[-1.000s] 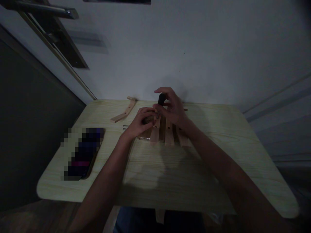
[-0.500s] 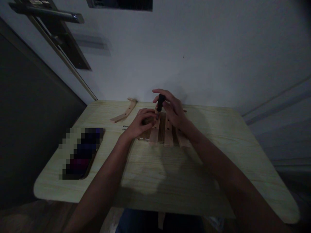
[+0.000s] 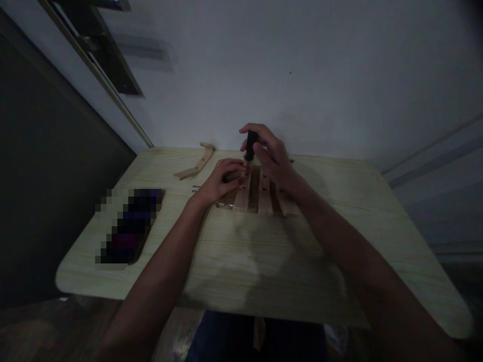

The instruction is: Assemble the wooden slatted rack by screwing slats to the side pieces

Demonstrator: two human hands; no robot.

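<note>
My right hand (image 3: 276, 157) is closed around the black handle of a screwdriver (image 3: 251, 146), which stands nearly upright. Its tip meets the leftmost wooden strip (image 3: 242, 198) near that strip's far part. My left hand (image 3: 221, 182) grips this strip from the left, fingers and thumb curled around it close to the screwdriver tip. Beside it lie a second wooden strip (image 3: 265, 197) with dark holes and a third wooden strip (image 3: 286, 205), partly hidden by my right forearm. Under the strips is a brown, shiny, tape-like sheet or block (image 3: 254, 183).
A bent wooden piece (image 3: 199, 163) with holes lies at the back left of the table (image 3: 226, 256). Small metal pins or screws (image 3: 195, 189) lie left of my left hand. A pixelated dark, phone-like object (image 3: 130, 226) is at left. A wall (image 3: 339, 90) stands behind the table.
The camera view has tipped down slightly, so everything sits higher in the picture. Both hands keep their hold, and the screwdriver stays upright on the same strip.
</note>
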